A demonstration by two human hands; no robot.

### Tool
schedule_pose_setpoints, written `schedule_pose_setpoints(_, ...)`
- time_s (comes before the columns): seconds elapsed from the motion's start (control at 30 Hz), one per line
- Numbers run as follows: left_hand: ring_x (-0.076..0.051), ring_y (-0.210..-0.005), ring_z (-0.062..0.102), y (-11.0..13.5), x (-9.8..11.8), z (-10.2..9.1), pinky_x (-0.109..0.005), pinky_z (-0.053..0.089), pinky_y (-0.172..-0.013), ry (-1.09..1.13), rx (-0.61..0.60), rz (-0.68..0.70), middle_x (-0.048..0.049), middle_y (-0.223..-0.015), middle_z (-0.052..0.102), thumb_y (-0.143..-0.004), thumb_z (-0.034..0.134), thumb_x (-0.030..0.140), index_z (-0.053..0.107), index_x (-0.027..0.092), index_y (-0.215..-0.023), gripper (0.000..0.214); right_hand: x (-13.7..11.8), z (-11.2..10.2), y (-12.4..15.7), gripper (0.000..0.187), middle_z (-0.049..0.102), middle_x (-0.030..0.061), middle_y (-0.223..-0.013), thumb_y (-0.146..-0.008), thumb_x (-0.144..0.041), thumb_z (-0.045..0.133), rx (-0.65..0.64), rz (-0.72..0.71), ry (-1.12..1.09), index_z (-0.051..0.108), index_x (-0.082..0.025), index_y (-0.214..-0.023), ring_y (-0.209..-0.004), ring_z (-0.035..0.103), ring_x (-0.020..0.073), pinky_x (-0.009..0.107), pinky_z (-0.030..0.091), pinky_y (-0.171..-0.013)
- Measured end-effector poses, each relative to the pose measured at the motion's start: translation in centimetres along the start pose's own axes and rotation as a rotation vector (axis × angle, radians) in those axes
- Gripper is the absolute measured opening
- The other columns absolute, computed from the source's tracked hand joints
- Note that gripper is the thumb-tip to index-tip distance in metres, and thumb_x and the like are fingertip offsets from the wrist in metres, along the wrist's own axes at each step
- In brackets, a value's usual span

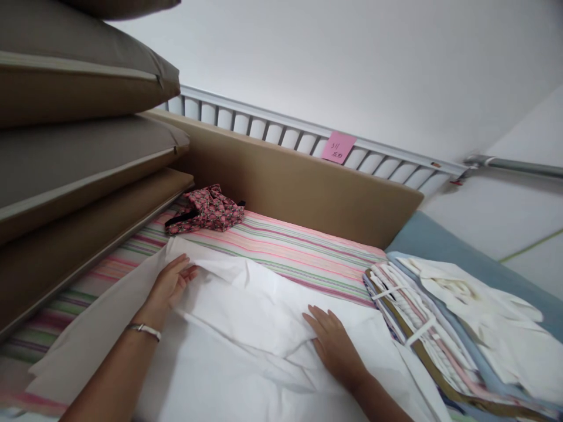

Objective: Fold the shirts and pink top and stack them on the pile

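Note:
A large white cloth sheet (pixel 237 357), creased and partly folded over itself, lies across the striped bed cover in front of me. My left hand (pixel 171 281), with a bracelet at the wrist, is at the sheet's left part. Its fingers are curled at a raised fold there, and the thumb is partly hidden. On the right, my right hand (pixel 332 343) rests flat on the sheet, palm down with fingers stretched out. Wrinkles run through the cloth between the two hands.
Thick grey-brown cushions (pixel 88 152) are stacked at the left. A floral garment (pixel 211 208) lies on the striped cover (pixel 281 249). A tan panel (pixel 299 181) stands before a white rail bearing a pink note (pixel 338 146). Folded, strapped fabrics (pixel 422 328) lie right.

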State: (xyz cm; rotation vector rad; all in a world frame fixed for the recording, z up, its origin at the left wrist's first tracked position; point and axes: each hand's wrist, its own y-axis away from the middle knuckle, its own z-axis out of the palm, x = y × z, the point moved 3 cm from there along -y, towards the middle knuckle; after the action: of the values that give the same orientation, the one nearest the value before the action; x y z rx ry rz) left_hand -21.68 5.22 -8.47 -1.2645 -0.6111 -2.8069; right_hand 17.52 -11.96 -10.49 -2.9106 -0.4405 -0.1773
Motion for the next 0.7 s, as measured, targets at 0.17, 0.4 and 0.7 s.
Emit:
schedule_pose_setpoints(0.17, -0.012, -0.057, 0.062, -0.5, -0.1, -0.8, -0.022, 0.052, -0.051, -0.065, -0.007, 0.026, -0.0013, -0.077, 0.062, -0.076, 0.057, 0.003, 0.057, 0.015, -0.092, 0.02, -0.4, -1.1, -2.8, 0.052, 0.064, 0.0045, -0.12, -0.071, -0.005, 0.039, -0.067, 0.09, -0.145, 0.062, -0.025, -0.113, -0.117, 0.054, 0.0216, 0.052, 0.031, -0.108)
schedule_pose_setpoints(0.4, -0.009, -0.053, 0.059, -0.6, 0.6, -1.0, -0.019, 0.048, -0.045, -0.179, 0.058, 0.056, -0.001, -0.08, 0.061, -0.079, 0.056, 0.005, 0.057, 0.014, -0.107, 0.029, 2.2, -2.2, -1.7, 0.043, 0.069, 0.0034, -0.106, -0.073, -0.023, 0.037, 0.092, 0.345, -0.518, 0.067, -0.022, -0.103, -0.105, 0.061, 0.0215, 0.045, 0.04, -0.103)
schedule_pose_setpoints(0.7, -0.008, -0.051, 0.054, -1.2, 0.6, -1.8, -0.02, 0.046, -0.045, -0.366, 0.158, 0.112, -0.001, -0.075, 0.059, -0.076, 0.059, 0.007, 0.055, 0.009, -0.119, 0.043, 5.3, -5.6, -1.8, 0.039, 0.071, 0.0055, -0.101, -0.073, -0.034, 0.041, 0.16, 0.467, -0.618, 0.07, -0.022, -0.097, -0.099, 0.063, 0.0246, 0.037, 0.05, -0.088)
